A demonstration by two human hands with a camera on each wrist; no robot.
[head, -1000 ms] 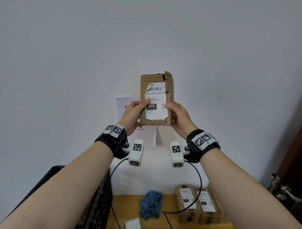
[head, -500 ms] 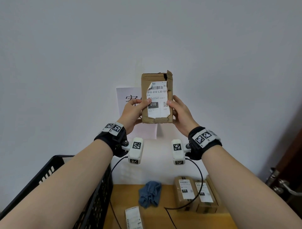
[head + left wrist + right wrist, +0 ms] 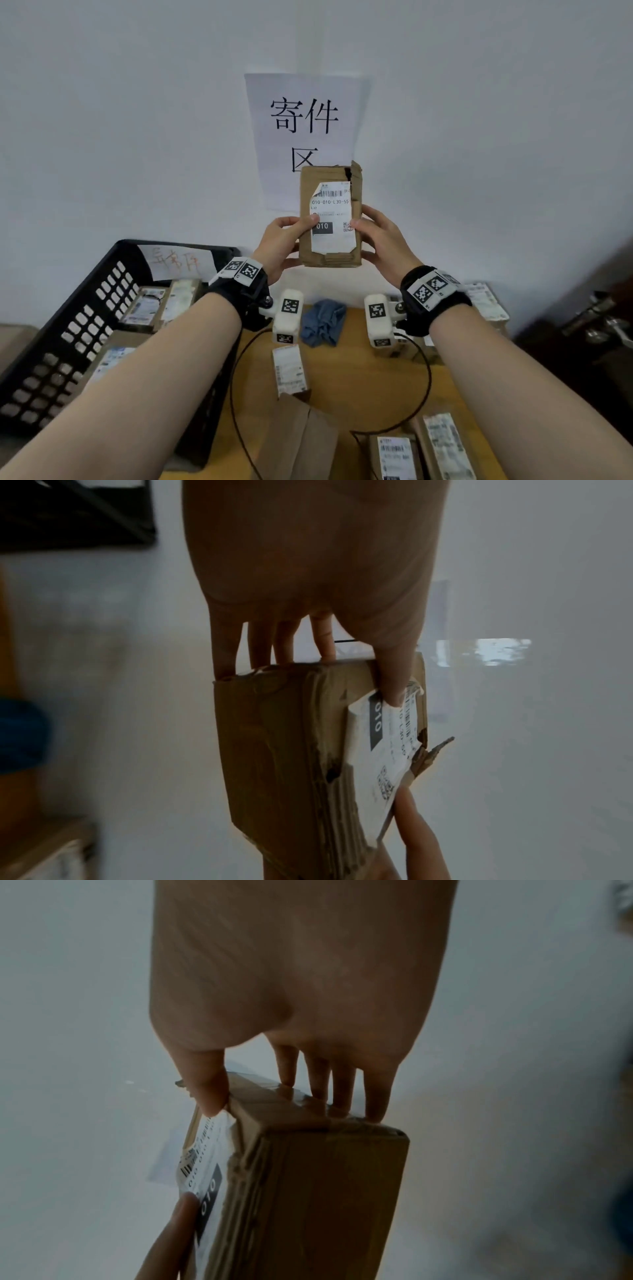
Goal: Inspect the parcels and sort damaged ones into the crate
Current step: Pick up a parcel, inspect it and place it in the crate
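A small brown cardboard parcel (image 3: 330, 219) with a torn top right corner and a ragged white label is held upright in front of the wall. My left hand (image 3: 284, 240) grips its left side, thumb on the label and fingers behind. My right hand (image 3: 380, 236) grips its right side the same way. The left wrist view shows the parcel (image 3: 284, 750) with crushed, holed edges under my left hand (image 3: 308, 642). From the right wrist the parcel (image 3: 318, 1191) sits pinched by my right hand (image 3: 294, 1069). The black crate (image 3: 68, 329) stands at the left with several parcels inside.
A wooden table (image 3: 342, 383) below holds several labelled parcels, one (image 3: 289, 370) in the middle and others (image 3: 445, 445) at the right. A blue cloth (image 3: 322, 322) lies near the wall. A paper sign (image 3: 305, 130) hangs on the wall. A door handle (image 3: 599, 322) is at the right.
The view has tilted down, so the crate and table now show more fully. Both hands still hold the parcel, which sits lower and nearer the table than before.
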